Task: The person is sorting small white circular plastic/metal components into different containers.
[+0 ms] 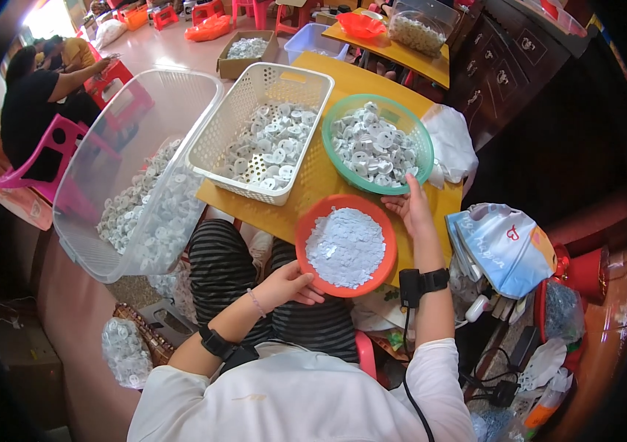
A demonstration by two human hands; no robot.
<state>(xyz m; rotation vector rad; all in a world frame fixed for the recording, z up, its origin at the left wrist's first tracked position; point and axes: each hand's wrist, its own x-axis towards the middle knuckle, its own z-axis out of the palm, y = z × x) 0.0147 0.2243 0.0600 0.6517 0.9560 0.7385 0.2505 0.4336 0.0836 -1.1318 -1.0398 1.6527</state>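
My left hand [289,286] is closed on the near left rim of an orange-red bowl [388,259], its thumb over the edge. The bowl holds a pale bluish-white heap [348,247], powder or tiny flakes; which one I cannot tell. My right hand [412,206] grips the near rim of a green basket [330,150], thumb up at the rim and the other fingers low against its side. Small white-grey round pieces [380,144] fill that basket. Left of it, a cream perforated basket [273,196] holds more such pieces, spread over its bottom.
The yellow table [313,180] carries the baskets. A large clear tub [81,221] with similar pieces leans at its left. A white plastic bag [452,140] lies at the right corner, near a blue-white bag [501,247]. Another person [41,103] sits at far left.
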